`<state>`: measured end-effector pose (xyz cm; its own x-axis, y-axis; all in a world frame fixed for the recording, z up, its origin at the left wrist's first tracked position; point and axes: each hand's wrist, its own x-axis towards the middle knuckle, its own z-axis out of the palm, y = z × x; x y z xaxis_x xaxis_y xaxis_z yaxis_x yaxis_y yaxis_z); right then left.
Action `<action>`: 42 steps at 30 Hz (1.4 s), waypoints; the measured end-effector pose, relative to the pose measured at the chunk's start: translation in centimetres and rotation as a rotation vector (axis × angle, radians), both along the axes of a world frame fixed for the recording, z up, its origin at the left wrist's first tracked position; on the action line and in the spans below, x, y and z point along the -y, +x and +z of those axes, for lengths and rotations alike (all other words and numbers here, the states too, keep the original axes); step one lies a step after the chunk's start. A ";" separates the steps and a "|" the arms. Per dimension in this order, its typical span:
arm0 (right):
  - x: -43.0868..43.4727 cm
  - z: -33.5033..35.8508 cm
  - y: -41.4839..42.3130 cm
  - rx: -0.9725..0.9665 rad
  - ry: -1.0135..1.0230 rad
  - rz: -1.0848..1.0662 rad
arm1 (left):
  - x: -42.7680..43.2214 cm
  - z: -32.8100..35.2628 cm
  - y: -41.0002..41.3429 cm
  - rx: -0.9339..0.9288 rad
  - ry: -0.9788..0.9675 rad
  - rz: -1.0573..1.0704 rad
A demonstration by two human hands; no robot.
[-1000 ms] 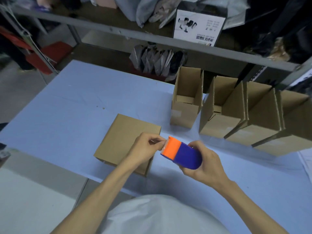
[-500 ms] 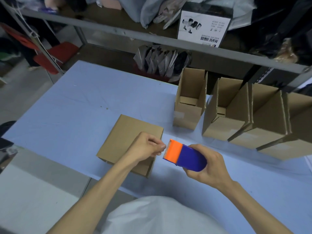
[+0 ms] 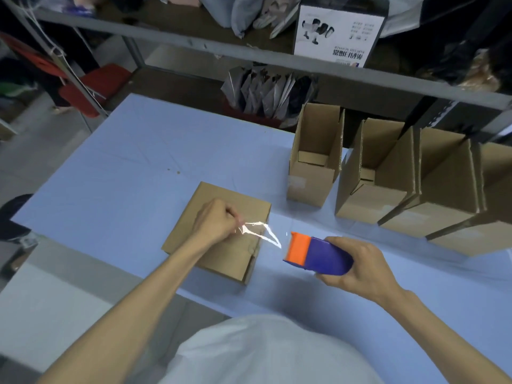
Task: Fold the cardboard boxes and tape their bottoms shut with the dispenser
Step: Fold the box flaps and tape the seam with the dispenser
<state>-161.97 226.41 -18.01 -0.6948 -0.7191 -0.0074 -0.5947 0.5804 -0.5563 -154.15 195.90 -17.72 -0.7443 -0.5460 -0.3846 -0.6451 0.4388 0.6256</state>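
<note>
Quick rundown of the bench. The right hand has its fingers wrapped around a blue plastic tape dispenser with an orange front. It's held just above the light blue table, orange end pointing left. A strip of shiny clear tape runs from that end across to the left hand. That hand pinches the loose end between thumb and fingertips, with the other fingers curled in. The strip looks a bit twisted, and I can't tell if it touches anything below it.

Under the left hand sits a closed brown cardboard box, lying near the table's front edge with a folded-shut side facing up.

Containers: a row of four open brown cardboard boxes stands on the right side of the table. They're packed right against each other with their top flaps sticking up.
- The leftmost box shows its folded bottom flaps inside, plus a pale patch low on its front wall.
- The second box shows the same kind of flaps at the bottom.
- The other two are mostly hidden behind their own raised flaps, so I can't see inside.

Past the table's far edge there's a bunch of grey foil bags standing upright. Above them a white printed carton sits on a grey metal shelf.
</note>
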 end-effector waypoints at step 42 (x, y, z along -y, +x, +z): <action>5.7 -3.6 -2.3 -0.074 0.405 0.093 | -2.0 -4.9 -0.2 -0.257 0.070 -0.243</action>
